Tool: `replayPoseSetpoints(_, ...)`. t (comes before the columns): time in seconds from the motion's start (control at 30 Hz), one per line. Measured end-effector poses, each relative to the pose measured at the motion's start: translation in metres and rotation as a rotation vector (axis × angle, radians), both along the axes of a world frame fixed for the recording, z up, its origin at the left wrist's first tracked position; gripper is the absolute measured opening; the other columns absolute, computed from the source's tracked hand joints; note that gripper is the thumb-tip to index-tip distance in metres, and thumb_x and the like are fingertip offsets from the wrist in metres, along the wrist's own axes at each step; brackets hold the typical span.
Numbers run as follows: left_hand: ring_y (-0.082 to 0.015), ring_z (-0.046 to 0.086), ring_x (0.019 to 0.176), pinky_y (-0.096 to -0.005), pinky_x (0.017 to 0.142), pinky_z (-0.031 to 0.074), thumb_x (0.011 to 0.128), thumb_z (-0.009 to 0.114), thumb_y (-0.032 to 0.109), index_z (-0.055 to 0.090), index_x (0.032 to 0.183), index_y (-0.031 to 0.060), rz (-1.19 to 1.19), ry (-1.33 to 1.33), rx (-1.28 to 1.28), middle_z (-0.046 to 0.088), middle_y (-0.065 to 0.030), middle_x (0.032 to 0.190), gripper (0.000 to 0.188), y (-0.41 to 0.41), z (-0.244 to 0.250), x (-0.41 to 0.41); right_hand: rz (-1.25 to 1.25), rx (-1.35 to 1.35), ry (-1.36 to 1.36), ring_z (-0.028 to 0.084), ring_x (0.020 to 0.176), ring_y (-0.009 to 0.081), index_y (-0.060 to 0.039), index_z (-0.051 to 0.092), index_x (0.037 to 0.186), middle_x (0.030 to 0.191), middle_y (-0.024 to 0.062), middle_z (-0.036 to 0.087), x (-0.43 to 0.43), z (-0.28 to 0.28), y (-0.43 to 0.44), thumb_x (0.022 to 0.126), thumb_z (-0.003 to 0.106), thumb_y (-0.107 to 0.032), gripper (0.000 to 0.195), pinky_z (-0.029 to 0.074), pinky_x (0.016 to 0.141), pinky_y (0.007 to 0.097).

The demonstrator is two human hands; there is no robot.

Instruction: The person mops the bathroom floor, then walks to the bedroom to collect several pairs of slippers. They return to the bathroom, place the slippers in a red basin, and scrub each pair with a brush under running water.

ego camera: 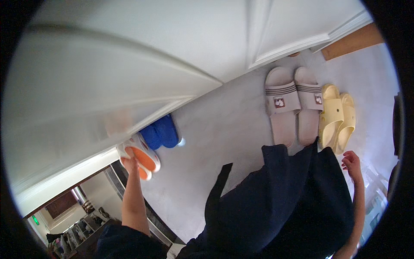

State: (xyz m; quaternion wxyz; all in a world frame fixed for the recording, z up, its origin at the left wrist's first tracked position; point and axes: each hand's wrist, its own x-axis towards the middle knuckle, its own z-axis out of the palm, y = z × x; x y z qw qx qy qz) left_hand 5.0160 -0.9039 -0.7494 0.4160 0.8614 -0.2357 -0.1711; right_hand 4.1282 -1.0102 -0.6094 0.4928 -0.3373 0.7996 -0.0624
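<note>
My left hand (130, 162) reaches down at the left and touches a pair of white slippers with orange insoles (144, 158), its fingers at the near shoe; whether they grip it is unclear. Close by lie blue slippers (163, 131), partly under the white cabinet's edge. At the far right, my right hand (351, 163) hangs with loosely curled fingers, holding nothing that shows. Beyond it are yellow slides (331, 116), beside a larger pair of pinkish-beige slides (283, 105) with dark stripes and a picture patch.
White panelled cabinet doors (145, 58) span the upper left. My dark clothing covers the lower middle of the grey floor (226, 123). A doorway at lower left shows a shoe rack (82, 231). A brown board (352, 42) lies at upper right, and a clear bluish plastic item (375, 207) at lower right.
</note>
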Motion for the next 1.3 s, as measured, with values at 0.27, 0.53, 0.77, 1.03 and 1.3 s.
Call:
replayPoseSetpoints(0.27, -0.0247, 0.054, 0.089, -0.0339, 0.062, 0.05, 0.074, 0.058, 0.035, 0.028, 0.125, 0.0134, 0.349, 0.167, 0.467, 0.047, -0.0108, 0.112, 0.063, 0.026, 0.02, -0.052, 0.303, -0.116, 0.098, 0.054, 0.063, 0.0158, -0.0024, 0.053, 0.082, 0.068, 0.0072, 0.054, 0.0, -0.048, 0.012, 0.068, 0.052, -0.006, 0.014, 0.045, 0.057, 0.0276)
replayPoseSetpoints(0.53, -0.0219, 0.056, 0.08, -0.0297, 0.065, 0.047, 0.08, 0.049, 0.024, 0.045, 0.104, -0.0051, 0.034, 0.262, 0.166, 0.055, -0.0128, 0.092, 0.038, 0.047, 0.107, -0.13, 0.488, -0.369, 0.596, 0.053, 0.076, 0.0287, -0.0054, 0.048, 0.078, 0.079, 0.0141, 0.053, 0.074, -0.033, -0.046, 0.067, 0.06, -0.024, 0.025, 0.042, 0.065, 0.0388)
replayPoseSetpoints(0.77, -0.0202, 0.055, 0.079, -0.0357, 0.07, 0.046, 0.082, 0.041, 0.029, 0.045, 0.106, 0.0024, -0.103, 1.184, 0.057, 0.055, -0.0086, 0.09, 0.036, -0.015, 0.18, -0.244, 0.436, -0.412, 0.736, 0.046, 0.093, 0.0285, -0.0105, 0.049, 0.093, 0.099, 0.0123, 0.047, 0.052, -0.05, -0.052, 0.065, 0.063, -0.026, 0.035, 0.039, 0.076, 0.0399)
replayPoseSetpoints(1.03, -0.0193, 0.056, 0.077, -0.0335, 0.071, 0.047, 0.081, 0.041, 0.023, 0.05, 0.1, 0.0021, -0.129, 1.241, 0.304, 0.057, -0.0093, 0.09, 0.03, -0.03, 0.174, -0.273, 0.377, -0.632, 0.573, 0.043, 0.095, 0.0312, -0.0105, 0.045, 0.108, 0.099, 0.0148, 0.044, 0.03, -0.068, -0.025, 0.066, 0.06, -0.011, 0.044, 0.037, 0.082, 0.0369)
replayPoseSetpoints(1.3, -0.0204, 0.057, 0.078, -0.0344, 0.071, 0.047, 0.081, 0.041, 0.025, 0.049, 0.102, 0.002, -0.131, 1.246, 0.365, 0.057, -0.0103, 0.092, 0.032, -0.01, 0.205, -0.291, 0.453, -0.457, 0.55, 0.045, 0.09, 0.0338, -0.0109, 0.047, 0.106, 0.098, 0.0175, 0.046, 0.04, -0.068, -0.051, 0.071, 0.058, -0.018, 0.038, 0.039, 0.074, 0.0395)
